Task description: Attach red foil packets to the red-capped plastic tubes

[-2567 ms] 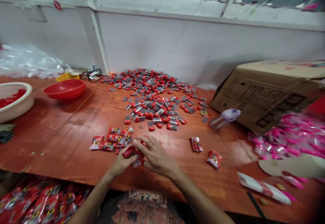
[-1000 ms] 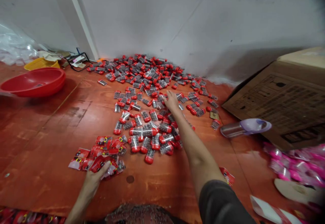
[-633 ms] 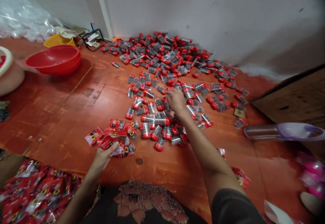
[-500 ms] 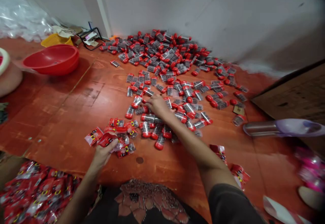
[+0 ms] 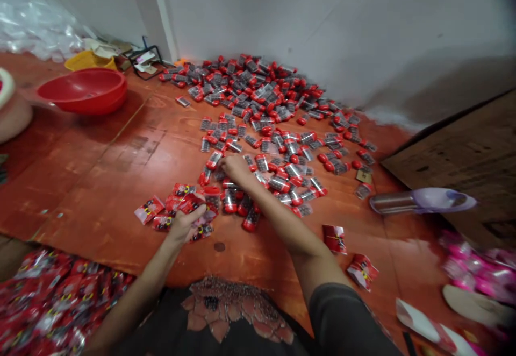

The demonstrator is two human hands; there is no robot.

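A big heap of small clear containers with red caps [image 5: 262,108] covers the red-brown table [image 5: 100,184] up to the wall. My right hand [image 5: 235,168] reaches into its near edge, fingers curled down over the containers; what it grips is hidden. My left hand [image 5: 183,223] is closed on a red printed packet [image 5: 189,204], beside a small cluster of the same red packets [image 5: 161,211]. Two more red packets [image 5: 334,237] lie to the right of my right arm.
A red bowl [image 5: 83,90] and a yellow one [image 5: 84,61] stand at the back left, with clear plastic [image 5: 28,33] behind. A cardboard box [image 5: 463,162] and a purple-lidded bottle [image 5: 419,201] lie on the right, pink packets [image 5: 479,270] nearby. Red packets [image 5: 44,302] fill the lower left.
My right hand has drawn back from far in the heap to its near edge. My left hand, still on its packet, has shifted slightly right toward the containers.
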